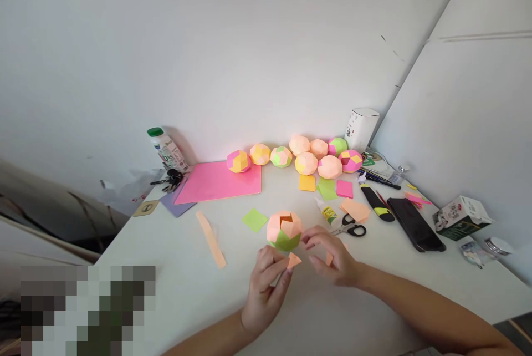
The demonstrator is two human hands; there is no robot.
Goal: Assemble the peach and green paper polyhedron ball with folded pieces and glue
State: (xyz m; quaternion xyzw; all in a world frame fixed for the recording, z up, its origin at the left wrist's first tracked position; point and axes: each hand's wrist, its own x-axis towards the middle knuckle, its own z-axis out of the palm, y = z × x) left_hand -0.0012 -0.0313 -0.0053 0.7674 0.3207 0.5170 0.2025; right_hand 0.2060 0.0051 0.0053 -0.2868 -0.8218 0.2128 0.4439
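My left hand (266, 284) is near the front edge of the white table (174, 289), fingers curled, pinching one small folded peach paper piece (293, 260) by its corner. My right hand (332, 259) sits just to the right of it, fingers bent and loosely gathered, with a bit of peach paper peeking under them; whether it really grips that bit I cannot tell.

Just beyond both hands stands one unfinished paper ball (284, 230), peach on top, green below, open at the top. It rests on the table, apart from my fingers.

Far back along the wall I count nine finished paper balls (306, 163) in a row: three multicoloured ones on the left, then peach ones, with two pink-and-green ones towards the right.

Loose square notes: one green (255, 219) left of the unfinished ball, then orange, green and pink (344, 188) in a row further back, and one peach sheet to the right. One long peach strip (211, 239) lies to the left.

One big pink sheet (220, 181) lies far left, over a purple one. One bottle with a green cap (166, 148) leans by the wall, keys beside it. To the right: one glue tube (326, 210), one pair of scissors (352, 228), one black-and-yellow marker (377, 204), one black phone (415, 224), one small box (461, 218).
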